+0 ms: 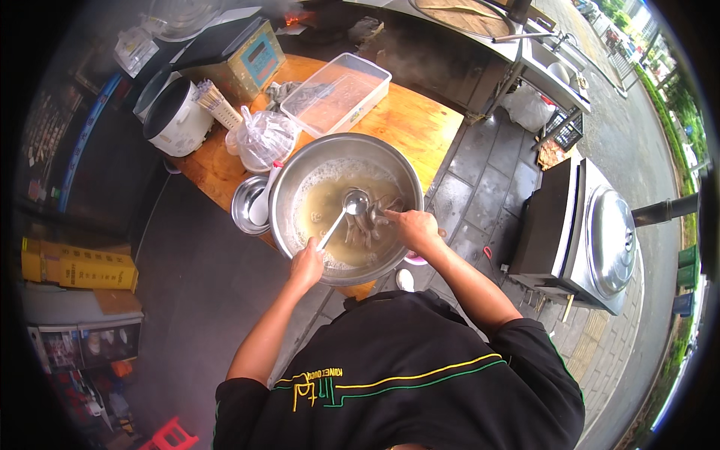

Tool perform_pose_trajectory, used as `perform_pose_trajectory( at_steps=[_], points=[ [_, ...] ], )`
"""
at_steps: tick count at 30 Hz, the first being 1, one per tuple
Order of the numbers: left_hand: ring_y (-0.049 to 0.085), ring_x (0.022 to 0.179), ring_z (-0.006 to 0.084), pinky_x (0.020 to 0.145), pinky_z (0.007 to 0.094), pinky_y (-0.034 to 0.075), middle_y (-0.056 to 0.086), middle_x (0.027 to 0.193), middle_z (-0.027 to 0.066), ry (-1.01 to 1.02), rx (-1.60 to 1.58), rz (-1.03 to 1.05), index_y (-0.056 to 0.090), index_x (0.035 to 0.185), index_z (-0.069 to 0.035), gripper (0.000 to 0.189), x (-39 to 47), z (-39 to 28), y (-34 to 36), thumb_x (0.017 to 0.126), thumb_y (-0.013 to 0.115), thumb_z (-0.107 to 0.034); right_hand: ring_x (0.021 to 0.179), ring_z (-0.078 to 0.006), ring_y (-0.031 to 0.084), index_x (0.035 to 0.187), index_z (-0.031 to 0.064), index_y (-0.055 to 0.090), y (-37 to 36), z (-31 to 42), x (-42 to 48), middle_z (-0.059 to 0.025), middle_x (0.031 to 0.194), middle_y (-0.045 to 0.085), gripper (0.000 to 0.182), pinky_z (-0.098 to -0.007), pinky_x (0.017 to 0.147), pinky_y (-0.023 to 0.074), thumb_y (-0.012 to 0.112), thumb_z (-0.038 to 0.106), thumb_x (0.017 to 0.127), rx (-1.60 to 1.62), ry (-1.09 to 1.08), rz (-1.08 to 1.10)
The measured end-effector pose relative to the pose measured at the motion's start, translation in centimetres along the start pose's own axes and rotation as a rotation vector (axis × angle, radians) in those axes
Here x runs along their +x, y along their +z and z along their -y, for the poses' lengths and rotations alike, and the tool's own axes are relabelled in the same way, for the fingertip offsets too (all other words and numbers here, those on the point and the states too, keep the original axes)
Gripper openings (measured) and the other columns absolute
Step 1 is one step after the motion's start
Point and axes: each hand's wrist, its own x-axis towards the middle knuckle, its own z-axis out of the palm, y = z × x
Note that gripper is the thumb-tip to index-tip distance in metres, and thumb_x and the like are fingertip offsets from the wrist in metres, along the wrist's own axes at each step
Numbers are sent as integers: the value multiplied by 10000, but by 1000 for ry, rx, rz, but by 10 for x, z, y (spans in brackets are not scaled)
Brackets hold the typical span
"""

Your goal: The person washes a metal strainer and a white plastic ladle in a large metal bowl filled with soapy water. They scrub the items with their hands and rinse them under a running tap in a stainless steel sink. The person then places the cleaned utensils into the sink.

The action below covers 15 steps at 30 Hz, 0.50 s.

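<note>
A large round metal basin (287, 236) holds cloudy, foamy liquid and stands at the near end of the wooden table. My left hand (307, 263) grips the pale handle of a metal ladle (356, 202), whose bowl is over the middle of the basin. My right hand (417, 229) is over the basin's right side, index finger stretched out beside greyish strips of food (363, 228) in the liquid. A thin handle seems to pass under it, and its grip is partly hidden. Left of the basin, a white plastic spoon (260, 209) rests in a small metal bowl (241, 205).
On the wooden table (433, 121) stand a clear plastic container (337, 93), a tied plastic bag (264, 138), a chopstick holder (219, 107) and a white cooker (180, 126). A steel unit with a domed lid (610, 242) stands right, near red-handled scissors (488, 253) on the paving.
</note>
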Motion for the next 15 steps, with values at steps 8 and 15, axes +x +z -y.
perform_pose_trajectory(
  at_steps=[8,15],
  points=[
    [617,811,428,722,520,463,638,813,228,46,185,4,482,1053,-50,214,29,-36,5,895,472,-194,718,-224,673,1253,303,519,21,4,21,-51,775,658,420,-356,571,519,493,158,860,-118,-17,11],
    [628,820,411,734,500,476,640,810,229,53,272,-5,532,1038,-44,207,26,-19,-8,880,468,-162,676,-238,679,883,165,679,28,13,17,-65,703,670,233,-355,551,511,466,258,901,-91,-91,-149]
  ],
)
